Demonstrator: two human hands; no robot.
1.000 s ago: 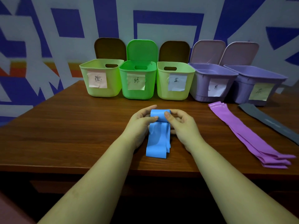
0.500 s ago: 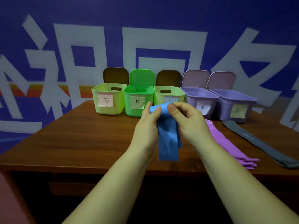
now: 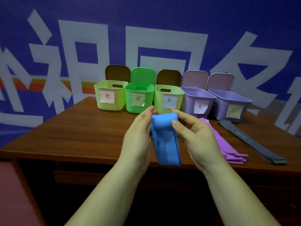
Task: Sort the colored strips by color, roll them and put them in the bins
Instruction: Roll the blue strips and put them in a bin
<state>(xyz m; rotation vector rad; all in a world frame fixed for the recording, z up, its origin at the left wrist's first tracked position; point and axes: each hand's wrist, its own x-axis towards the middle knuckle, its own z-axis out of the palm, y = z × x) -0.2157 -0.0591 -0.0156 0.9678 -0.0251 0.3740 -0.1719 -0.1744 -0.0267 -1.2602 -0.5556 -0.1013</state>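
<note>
Blue strips are being held above the tabletop's near edge, the rolled top pinched between left hand and right hand fingers. Soft, limp, probably stretchy material is best gripped at the roll.

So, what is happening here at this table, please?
A person is rolling blue strips with both hands: the left hand and right hand grip the rolled top end above the wooden table, and the rest hangs down. Purple strips and grey strips lie flat to the right. Five open, labelled bins wait behind.
</note>
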